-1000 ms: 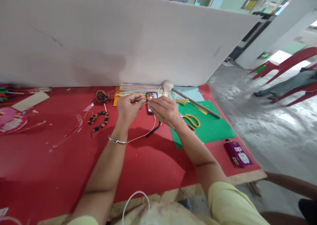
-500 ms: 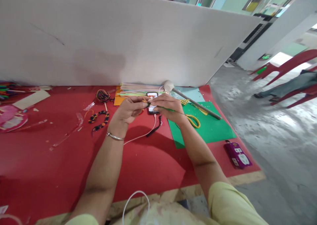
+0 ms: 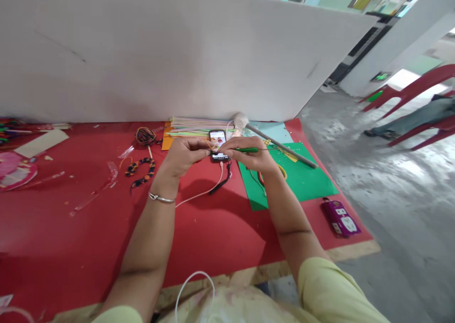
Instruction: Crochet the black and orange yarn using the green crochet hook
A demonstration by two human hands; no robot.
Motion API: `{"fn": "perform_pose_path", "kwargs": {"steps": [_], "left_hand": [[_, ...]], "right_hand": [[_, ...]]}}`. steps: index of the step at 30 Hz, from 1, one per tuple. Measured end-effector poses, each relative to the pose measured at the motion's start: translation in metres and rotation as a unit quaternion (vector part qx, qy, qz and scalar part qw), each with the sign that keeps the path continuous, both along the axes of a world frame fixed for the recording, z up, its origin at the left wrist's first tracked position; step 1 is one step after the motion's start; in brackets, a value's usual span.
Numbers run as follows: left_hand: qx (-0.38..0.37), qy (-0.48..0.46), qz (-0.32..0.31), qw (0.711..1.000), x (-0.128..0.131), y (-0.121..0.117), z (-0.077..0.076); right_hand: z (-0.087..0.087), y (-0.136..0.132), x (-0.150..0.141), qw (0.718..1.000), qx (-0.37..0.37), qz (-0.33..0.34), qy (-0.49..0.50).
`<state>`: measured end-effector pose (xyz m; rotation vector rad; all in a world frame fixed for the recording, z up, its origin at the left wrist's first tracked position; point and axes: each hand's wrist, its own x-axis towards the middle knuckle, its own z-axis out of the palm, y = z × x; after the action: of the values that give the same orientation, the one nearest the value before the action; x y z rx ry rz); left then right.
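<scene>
When working at this station, allow for the tall white panel (image 3: 177, 62) behind the work surface, the grey concrete floor (image 3: 408, 171) to the right and a red plastic chair (image 3: 421, 85) beyond. Treat the red-covered table (image 3: 213, 237) as flat, probably smooth support; note the green rectangular sheet (image 3: 302, 185) at right. Observe the right hand (image 3: 252, 158), fingertips together on a slim rod with a green grip (image 3: 248, 150), and the left hand (image 3: 183, 156), thumb and forefinger pinched narrow on a small dark piece (image 3: 215, 152). Locate both pieces between the hands, above the black-framed phone (image 3: 218, 137). Expect the rod to be light, stiff and perhaps slippery; take hold at the green section, pen-fashion, sparing the thin shaft. Presume the dark piece soft and nearly weightless; pinch at the edge. Beside it, a thin orange strand (image 3: 209, 145). Rod-to-piece contact: hidden; cannot tell.
</scene>
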<state>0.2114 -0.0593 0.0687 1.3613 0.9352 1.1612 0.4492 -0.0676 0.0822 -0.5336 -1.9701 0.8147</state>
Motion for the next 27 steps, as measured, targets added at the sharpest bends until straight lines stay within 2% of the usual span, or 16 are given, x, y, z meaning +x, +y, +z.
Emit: {"fn": "perform_pose_path", "kwargs": {"steps": [3,6,8,11,15,17,19,21,23,27], "left_hand": [[0.01,-0.015,-0.006,1.0,0.0,-0.001,0.0],[-0.001,-0.054,-0.012,0.998,0.006,0.0,-0.003],[-0.015,-0.088,-0.002,0.996,0.014,0.0,-0.005],[0.011,-0.098,0.066,0.993,0.028,-0.004,-0.009],[0.108,-0.016,0.214,0.971,0.047,-0.015,-0.012],[0.109,-0.035,0.233,0.966,0.054,-0.019,-0.011],[0.058,-0.11,0.217,0.968,0.057,-0.02,-0.009],[-0.036,-0.207,0.171,0.963,0.054,-0.017,-0.004],[-0.106,-0.243,0.099,0.959,0.046,-0.013,0.002],[-0.132,-0.229,0.014,0.964,0.025,-0.008,0.008]], "right_hand": [[-0.006,0.002,-0.001,0.997,-0.068,-0.009,0.045],[-0.019,0.008,-0.006,0.984,-0.142,0.001,0.104],[-0.028,0.013,-0.013,0.975,-0.154,0.013,0.159],[-0.035,0.016,-0.025,0.977,-0.091,-0.045,0.187],[-0.038,0.008,-0.04,0.969,0.033,-0.188,0.159],[-0.042,0.003,-0.046,0.955,0.097,-0.239,0.149],[-0.046,0.0,-0.05,0.943,0.146,-0.258,0.149],[-0.048,0.002,-0.049,0.944,0.162,-0.247,0.149],[-0.046,0.007,-0.044,0.957,0.135,-0.213,0.143],[-0.038,0.018,-0.029,0.982,0.039,-0.125,0.135]]}}
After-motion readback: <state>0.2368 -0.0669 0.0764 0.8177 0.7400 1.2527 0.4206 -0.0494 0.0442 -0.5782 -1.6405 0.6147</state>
